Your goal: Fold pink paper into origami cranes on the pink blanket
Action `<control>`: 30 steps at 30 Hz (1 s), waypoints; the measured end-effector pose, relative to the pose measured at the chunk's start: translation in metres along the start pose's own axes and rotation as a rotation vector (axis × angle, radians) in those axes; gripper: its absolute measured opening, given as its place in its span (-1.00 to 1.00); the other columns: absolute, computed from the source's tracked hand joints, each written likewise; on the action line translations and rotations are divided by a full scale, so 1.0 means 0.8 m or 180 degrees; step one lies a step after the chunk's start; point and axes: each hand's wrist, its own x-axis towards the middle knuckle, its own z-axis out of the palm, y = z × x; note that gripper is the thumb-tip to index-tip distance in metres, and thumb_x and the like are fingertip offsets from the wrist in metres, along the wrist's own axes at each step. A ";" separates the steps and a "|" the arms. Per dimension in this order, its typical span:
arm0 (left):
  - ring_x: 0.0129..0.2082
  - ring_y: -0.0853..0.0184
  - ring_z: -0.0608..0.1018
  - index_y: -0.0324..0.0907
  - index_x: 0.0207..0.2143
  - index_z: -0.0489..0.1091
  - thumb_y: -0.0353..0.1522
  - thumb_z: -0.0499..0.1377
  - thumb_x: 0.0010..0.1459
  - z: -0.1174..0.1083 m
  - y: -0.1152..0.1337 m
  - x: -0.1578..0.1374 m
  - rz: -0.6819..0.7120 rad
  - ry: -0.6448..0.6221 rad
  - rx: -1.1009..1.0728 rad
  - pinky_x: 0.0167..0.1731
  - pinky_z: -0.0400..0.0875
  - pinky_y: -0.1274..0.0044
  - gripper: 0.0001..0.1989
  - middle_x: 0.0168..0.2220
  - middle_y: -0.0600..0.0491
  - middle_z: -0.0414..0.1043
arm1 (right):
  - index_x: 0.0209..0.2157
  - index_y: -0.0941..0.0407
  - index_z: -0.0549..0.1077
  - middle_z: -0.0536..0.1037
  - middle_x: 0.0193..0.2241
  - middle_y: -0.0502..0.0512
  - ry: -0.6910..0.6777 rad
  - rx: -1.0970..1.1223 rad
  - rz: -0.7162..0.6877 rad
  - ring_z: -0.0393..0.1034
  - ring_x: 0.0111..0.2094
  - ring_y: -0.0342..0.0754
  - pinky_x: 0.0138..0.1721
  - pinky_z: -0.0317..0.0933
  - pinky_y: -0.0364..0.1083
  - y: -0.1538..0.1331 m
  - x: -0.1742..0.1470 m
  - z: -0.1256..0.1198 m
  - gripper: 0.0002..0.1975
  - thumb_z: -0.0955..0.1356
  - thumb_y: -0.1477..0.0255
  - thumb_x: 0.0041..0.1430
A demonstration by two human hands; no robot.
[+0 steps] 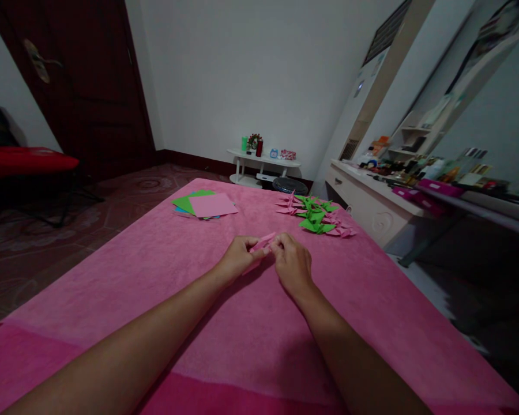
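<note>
The fingers of the left hand [239, 253] are clamping a folded pink paper [263, 242] by its left part, while those of the right hand [294, 264] are pinching together at its right end, so the piece is sitting between the two sets. Under the fingers a pink plush cloth [225, 334] is spreading out on every side; whether they are touching it I cannot tell.

Just beyond the fingers and to their right, green origami cranes [315, 223] and pink origami cranes [341, 226] are lying bunched together. Beyond them to the left, a square pink sheet [213, 205] is resting over a green sheet [185, 203], with blue edges showing beneath.

Farther off to the right, a white dressing table [367, 199] is holding crowded bottles; far left of the fingers, a red seat [26, 162] is standing near a dark wooden door [82, 86]. Straight ahead, past a round black stool [290, 185], a low white side table [263, 158] is standing by the wall [237, 75].
</note>
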 end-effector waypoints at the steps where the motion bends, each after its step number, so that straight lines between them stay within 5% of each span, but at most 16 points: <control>1: -0.68 0.55 0.17 -0.32 -0.57 0.39 -0.10 0.28 -0.15 -0.001 0.001 0.000 -0.0007 0.0014 0.0024 -0.65 -0.02 0.63 -0.59 -0.67 0.14 0.20 | -0.46 0.08 0.34 0.43 -0.51 -0.02 0.0003 0.0124 0.0131 0.28 -0.48 -0.10 -0.46 0.06 -0.15 0.003 0.001 0.002 -0.90 0.27 0.41 0.12; 6: -0.66 0.53 0.24 -0.33 -0.45 0.45 -0.14 0.28 -0.13 -0.012 0.001 0.003 -0.0101 -0.0030 -0.0141 -0.64 0.03 0.64 -0.62 -0.60 0.10 0.30 | -0.26 0.09 0.34 0.47 -0.30 0.07 0.0083 0.1341 0.0998 0.37 -0.38 -0.10 -0.40 0.23 -0.15 0.024 0.010 0.009 -0.67 0.33 0.16 0.03; 10: -0.67 0.54 0.22 -0.34 -0.43 0.49 -0.15 0.27 -0.10 -0.016 -0.001 0.004 -0.0007 -0.0215 -0.0011 -0.65 0.00 0.65 -0.63 -0.61 0.10 0.31 | -0.19 0.10 0.33 0.48 -0.33 0.08 -0.0734 0.2732 0.1895 0.40 -0.44 -0.13 -0.52 0.25 -0.20 0.023 0.011 0.008 -0.61 0.31 0.12 0.04; 13: -0.65 0.53 0.26 -0.35 -0.44 0.50 -0.17 0.27 -0.08 -0.014 -0.003 0.002 0.0059 -0.0432 0.0051 -0.64 0.05 0.65 -0.65 -0.60 0.07 0.35 | -0.34 0.13 0.41 0.47 -0.50 0.01 -0.1133 0.3220 0.2001 0.34 -0.56 -0.20 -0.59 0.22 -0.23 0.020 0.009 0.006 -0.66 0.34 0.12 0.02; 17: -0.50 0.39 0.45 -0.34 -0.39 0.48 -0.24 0.33 -0.15 -0.010 -0.005 0.000 -0.0038 -0.0500 -0.0328 -0.48 0.27 0.59 -0.67 -0.45 -0.04 0.47 | -0.55 0.18 0.41 0.38 -0.69 -0.07 -0.0873 0.3262 0.1735 0.21 -0.69 -0.25 -0.65 0.15 -0.25 0.026 0.007 0.009 -0.71 0.42 0.22 -0.08; 21: -0.42 0.34 0.51 -0.32 -0.25 0.43 -0.36 0.39 -0.28 -0.011 -0.010 0.004 -0.0164 -0.0106 -0.0732 -0.37 0.34 0.53 -0.54 -0.34 -0.08 0.49 | -0.56 0.20 0.43 0.44 -0.66 0.00 -0.0320 0.3139 0.2020 0.27 -0.68 -0.23 -0.65 0.18 -0.25 0.034 0.008 0.012 -0.76 0.43 0.29 -0.12; 24: -0.49 0.36 0.49 -0.37 -0.34 0.43 -0.38 0.39 -0.30 -0.015 -0.014 0.006 -0.0302 -0.0014 -0.0645 -0.45 0.32 0.55 -0.60 -0.41 -0.07 0.48 | -0.54 0.20 0.43 0.46 -0.62 0.03 -0.0142 0.3134 0.2169 0.32 -0.64 -0.21 -0.61 0.24 -0.24 0.035 0.007 0.013 -0.78 0.41 0.30 -0.11; 30: -0.38 0.38 0.50 -0.29 -0.09 0.36 -0.47 0.37 -0.28 -0.012 -0.012 0.004 -0.0043 -0.0308 -0.0506 -0.35 0.39 0.54 -0.41 -0.27 -0.05 0.45 | -0.40 0.15 0.40 0.45 -0.62 -0.03 -0.0828 0.3042 0.2138 0.33 -0.64 -0.20 -0.68 0.20 -0.27 0.031 0.004 0.017 -0.68 0.43 0.21 -0.13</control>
